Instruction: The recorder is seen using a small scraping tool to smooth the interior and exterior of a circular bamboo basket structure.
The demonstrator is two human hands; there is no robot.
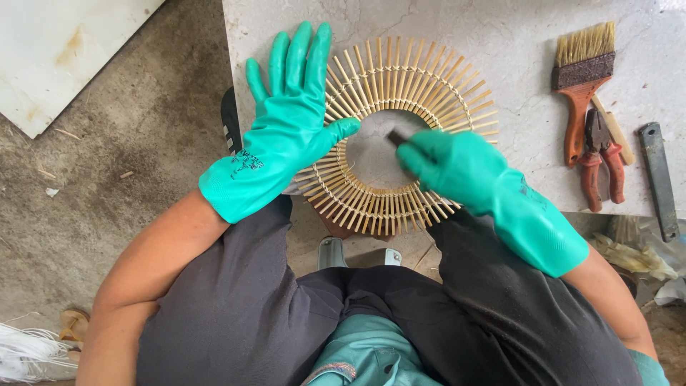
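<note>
Looking down from the head camera, I see my left hand [286, 125] spread flat, fingers wide, pressing on the left arc of a bamboo-stick ring [400, 136] that lies on the marble surface [514, 114] at its near edge. My right hand [457, 168] is curled narrow around a small dark tool [395, 137]; only its tip shows, at the ring's inner rim, so I cannot tell what kind it is. Both hands wear green rubber gloves.

As I judge it, the ring itself is already assembled: the sticks fan out evenly and the binding circles look complete all round. What seems in hand is work along the inner edge, and I cannot tell how much of that circle is covered.

Well right of my right hand lie a flat paintbrush [580, 86], red-handled pliers [600, 161] and a grey metal bar [659, 179], all untouched.
</note>
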